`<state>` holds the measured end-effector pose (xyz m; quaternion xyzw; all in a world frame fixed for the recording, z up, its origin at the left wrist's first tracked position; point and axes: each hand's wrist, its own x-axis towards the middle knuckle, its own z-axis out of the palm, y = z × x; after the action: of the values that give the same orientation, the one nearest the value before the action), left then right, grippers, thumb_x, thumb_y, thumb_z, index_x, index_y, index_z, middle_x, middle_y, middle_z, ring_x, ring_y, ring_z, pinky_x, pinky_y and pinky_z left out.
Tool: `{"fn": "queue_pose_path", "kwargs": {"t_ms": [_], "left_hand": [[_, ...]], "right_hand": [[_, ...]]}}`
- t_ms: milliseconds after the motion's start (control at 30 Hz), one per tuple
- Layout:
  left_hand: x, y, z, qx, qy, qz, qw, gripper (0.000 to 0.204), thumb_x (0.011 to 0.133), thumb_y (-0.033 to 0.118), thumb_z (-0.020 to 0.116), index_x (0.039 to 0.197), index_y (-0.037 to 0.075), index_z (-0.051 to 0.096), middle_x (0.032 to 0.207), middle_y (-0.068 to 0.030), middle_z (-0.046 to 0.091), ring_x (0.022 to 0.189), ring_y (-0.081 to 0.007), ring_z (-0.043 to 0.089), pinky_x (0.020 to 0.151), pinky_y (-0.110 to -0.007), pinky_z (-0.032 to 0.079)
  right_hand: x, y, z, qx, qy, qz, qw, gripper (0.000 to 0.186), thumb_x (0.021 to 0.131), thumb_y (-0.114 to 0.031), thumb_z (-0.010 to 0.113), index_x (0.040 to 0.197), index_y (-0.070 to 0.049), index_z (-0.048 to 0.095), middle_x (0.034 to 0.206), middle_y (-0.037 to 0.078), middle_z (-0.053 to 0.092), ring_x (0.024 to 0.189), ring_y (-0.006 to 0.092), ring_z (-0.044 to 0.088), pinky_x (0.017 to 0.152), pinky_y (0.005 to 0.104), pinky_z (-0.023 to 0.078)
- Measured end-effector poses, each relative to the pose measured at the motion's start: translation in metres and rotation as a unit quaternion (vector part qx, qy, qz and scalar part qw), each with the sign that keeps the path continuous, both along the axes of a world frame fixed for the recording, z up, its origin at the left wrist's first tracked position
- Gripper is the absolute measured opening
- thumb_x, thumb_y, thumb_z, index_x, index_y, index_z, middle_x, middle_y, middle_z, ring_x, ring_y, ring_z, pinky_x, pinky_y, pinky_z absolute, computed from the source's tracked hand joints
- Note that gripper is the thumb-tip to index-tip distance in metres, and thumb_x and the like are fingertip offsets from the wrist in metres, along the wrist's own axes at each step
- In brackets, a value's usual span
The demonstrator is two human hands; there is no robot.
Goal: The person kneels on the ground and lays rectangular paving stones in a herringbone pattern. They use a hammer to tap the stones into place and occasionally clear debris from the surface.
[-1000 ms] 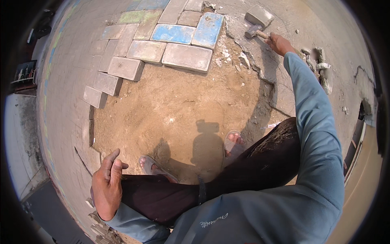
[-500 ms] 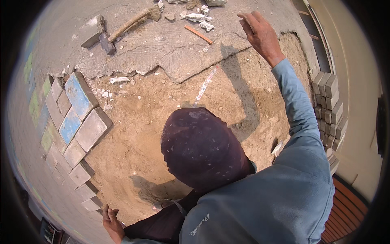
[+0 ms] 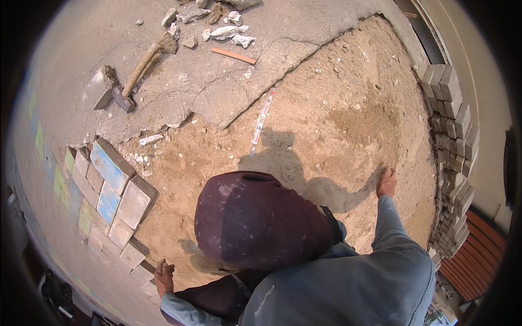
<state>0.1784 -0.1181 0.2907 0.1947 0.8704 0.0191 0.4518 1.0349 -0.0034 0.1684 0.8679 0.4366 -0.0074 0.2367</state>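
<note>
My right hand (image 3: 386, 183), in a blue-grey sleeve, is low over the bare sand (image 3: 348, 146) at the right. Its fingers are stretched out with nothing seen in them; whether the tips touch the ground I cannot tell. My left hand (image 3: 163, 277) is at the lower left, next to the edge of the laid paving blocks (image 3: 133, 255). Its fingers are partly bent and apart, holding nothing visible. A dark maroon cloth-covered bulge (image 3: 255, 217), which looks like my bent knee, hides the middle of the sand. Beyond it lies a white-and-red marked strip (image 3: 262, 124).
A wooden-handled hammer (image 3: 142, 70) lies on the cracked concrete (image 3: 179, 98), beside a loose block (image 3: 103, 87). Broken stones (image 3: 224, 32) and an orange-brown stick (image 3: 232, 55) are close by. Stacked paving blocks (image 3: 454, 125) line the right side, near a slatted reddish-brown surface (image 3: 473, 255).
My right hand has come down from the concrete's edge to low over the sand. My left hand stays by the paving blocks, its fingers slightly shifted. The whole view has shifted too.
</note>
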Motion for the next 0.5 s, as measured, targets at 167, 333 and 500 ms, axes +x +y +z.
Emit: {"fn": "queue_pose_path", "kwargs": {"t_ms": [167,333,500], "left_hand": [[0.002,0.008,-0.021,0.005,-0.002,-0.026,1.000,0.054,0.105,0.034,0.051,0.141,-0.005,0.056,0.106,-0.0201,0.077,0.103,-0.0280,0.073,0.094,-0.038,0.054],[0.010,0.041,-0.036,0.017,0.007,-0.063,0.998,0.049,0.105,0.031,0.051,0.140,-0.003,0.057,0.108,-0.0197,0.077,0.107,-0.0285,0.073,0.095,-0.038,0.054],[0.033,0.109,-0.042,0.108,0.052,-0.160,0.980,0.044,0.107,0.029,0.050,0.137,-0.001,0.060,0.110,-0.0193,0.076,0.109,-0.0292,0.073,0.095,-0.038,0.054]], "right_hand": [[0.091,-0.056,0.003,0.261,0.101,-0.002,0.960,0.042,0.110,-0.020,0.046,0.148,-0.005,0.044,0.138,0.025,0.049,0.117,0.0428,0.056,0.102,0.0438,0.045],[0.142,-0.148,-0.039,0.157,0.015,-0.390,0.907,0.054,0.106,-0.034,0.048,0.151,-0.005,0.045,0.148,0.018,0.048,0.126,0.0326,0.056,0.099,0.0417,0.049],[0.154,-0.219,-0.080,-0.231,0.059,-0.343,0.909,0.053,0.098,-0.042,0.063,0.141,-0.012,0.058,0.149,0.011,0.055,0.135,0.0227,0.056,0.107,0.0390,0.048]]}}
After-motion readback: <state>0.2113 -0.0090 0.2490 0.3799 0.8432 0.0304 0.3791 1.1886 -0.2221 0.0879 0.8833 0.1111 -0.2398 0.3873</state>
